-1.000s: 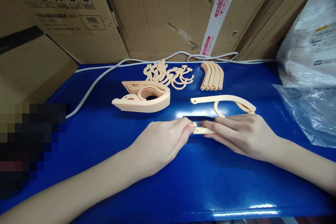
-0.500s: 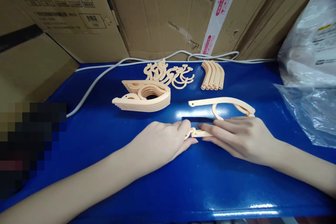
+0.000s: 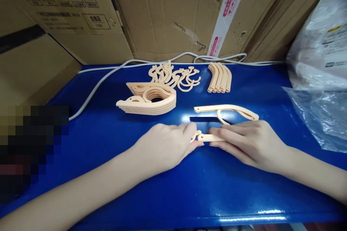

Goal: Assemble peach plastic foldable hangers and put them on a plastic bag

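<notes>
Over the middle of the blue table, my right hand (image 3: 251, 142) grips a cream plastic folding hanger (image 3: 233, 107). One long arm of it sticks out above my knuckles with the curved hook part under it, and the holed end of another arm points left from between my fingertips and thumb. My left hand (image 3: 165, 146) pinches a small curved cream hanger piece (image 3: 193, 137) right beside that holed end. My left fingers hide most of the piece, and I cannot tell whether the two are joined.
A stack of folded cream hangers (image 3: 151, 108) lies on the blue table (image 3: 173, 198). Behind are loose hooks (image 3: 185, 86) and several curved arms (image 3: 221, 77). A white cable (image 3: 92, 97) runs along the cardboard boxes (image 3: 162, 14). Plastic bags (image 3: 314, 115) lie at the right.
The hanger in my right hand has tilted, so its upper arm sits a little lower and nearer my hand. My left hand has barely moved.
</notes>
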{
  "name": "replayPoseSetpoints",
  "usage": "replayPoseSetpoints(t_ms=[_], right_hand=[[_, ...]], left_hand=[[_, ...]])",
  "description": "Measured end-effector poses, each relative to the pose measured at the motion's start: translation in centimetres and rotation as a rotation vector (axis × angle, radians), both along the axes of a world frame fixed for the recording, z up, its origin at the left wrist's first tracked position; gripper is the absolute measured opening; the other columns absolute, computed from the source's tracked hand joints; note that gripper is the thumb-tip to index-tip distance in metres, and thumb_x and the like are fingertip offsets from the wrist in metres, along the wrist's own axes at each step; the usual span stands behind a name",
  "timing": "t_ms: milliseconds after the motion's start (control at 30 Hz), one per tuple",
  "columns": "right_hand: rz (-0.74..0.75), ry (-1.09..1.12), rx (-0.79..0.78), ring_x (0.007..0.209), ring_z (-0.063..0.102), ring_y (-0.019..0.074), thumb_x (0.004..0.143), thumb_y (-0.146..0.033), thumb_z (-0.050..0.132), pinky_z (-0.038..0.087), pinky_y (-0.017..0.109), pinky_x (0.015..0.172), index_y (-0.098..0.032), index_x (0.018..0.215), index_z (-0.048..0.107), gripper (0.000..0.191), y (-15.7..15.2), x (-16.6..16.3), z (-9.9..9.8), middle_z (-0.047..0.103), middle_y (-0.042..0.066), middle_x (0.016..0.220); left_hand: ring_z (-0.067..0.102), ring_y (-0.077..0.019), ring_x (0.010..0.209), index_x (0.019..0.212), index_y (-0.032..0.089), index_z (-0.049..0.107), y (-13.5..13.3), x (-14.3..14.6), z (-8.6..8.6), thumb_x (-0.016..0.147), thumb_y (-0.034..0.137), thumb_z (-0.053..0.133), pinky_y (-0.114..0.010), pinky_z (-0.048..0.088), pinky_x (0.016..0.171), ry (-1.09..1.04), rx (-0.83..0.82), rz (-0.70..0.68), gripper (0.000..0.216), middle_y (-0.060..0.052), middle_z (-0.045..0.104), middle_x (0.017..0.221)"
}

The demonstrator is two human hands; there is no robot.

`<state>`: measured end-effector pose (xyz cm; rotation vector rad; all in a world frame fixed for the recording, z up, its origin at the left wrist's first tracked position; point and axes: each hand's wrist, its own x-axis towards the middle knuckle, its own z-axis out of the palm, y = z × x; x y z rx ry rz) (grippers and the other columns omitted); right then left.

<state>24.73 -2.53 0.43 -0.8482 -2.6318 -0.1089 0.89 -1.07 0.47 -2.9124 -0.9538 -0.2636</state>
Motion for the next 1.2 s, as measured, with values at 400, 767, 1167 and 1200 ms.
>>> replayPoseSetpoints(t_ms=[400, 767, 1167, 1200], right_hand=[[0.004, -0.006, 0.075, 0.056, 0.066, 0.0115, 0.103, -0.029, 0.043, 0.043, 0.026, 0.052, -0.016, 0.103, 0.062, 0.023, 0.12, 0.14, 0.22, 0.071, -0.001, 0.072], [0.0, -0.025, 0.109, 0.054, 0.065, 0.0127, 0.102, -0.029, 0.045, 0.041, 0.027, 0.049, -0.017, 0.105, 0.059, 0.018, 0.07, 0.17, 0.15, 0.066, -0.004, 0.068], [-0.007, -0.04, 0.191, 0.052, 0.061, 0.0114, 0.102, -0.027, 0.046, 0.039, 0.027, 0.051, -0.016, 0.103, 0.061, 0.019, 0.05, -0.06, -0.07, 0.065, -0.004, 0.066], [-0.009, -0.042, 0.196, 0.052, 0.061, 0.0113, 0.102, -0.027, 0.046, 0.039, 0.027, 0.051, -0.016, 0.103, 0.062, 0.019, 0.02, -0.05, -0.08, 0.065, -0.004, 0.067]], left_hand=[[0.062, -0.0189, 0.054, 0.088, 0.021, 0.042, 0.31, -0.08, 0.7, 0.103, 0.041, 0.036, -0.024, 0.024, 0.046, -0.049, -0.393, 0.06, 0.026, 0.003, 0.062, 0.065], [0.059, -0.0175, 0.051, 0.089, 0.021, 0.042, 0.35, -0.17, 0.39, 0.103, 0.041, 0.037, -0.024, 0.022, 0.046, -0.09, -0.373, 0.05, 0.025, 0.005, 0.059, 0.062], [0.064, -0.0197, 0.053, 0.087, 0.021, 0.041, -0.1, 0.23, 0.75, 0.103, 0.036, 0.04, -0.026, 0.023, 0.044, 0.025, -0.301, 0.056, 0.022, 0.003, 0.063, 0.065], [0.065, -0.0199, 0.053, 0.087, 0.021, 0.041, -0.18, 0.27, 0.69, 0.102, 0.036, 0.042, -0.026, 0.023, 0.044, 0.043, -0.255, 0.065, 0.021, 0.003, 0.063, 0.065]])
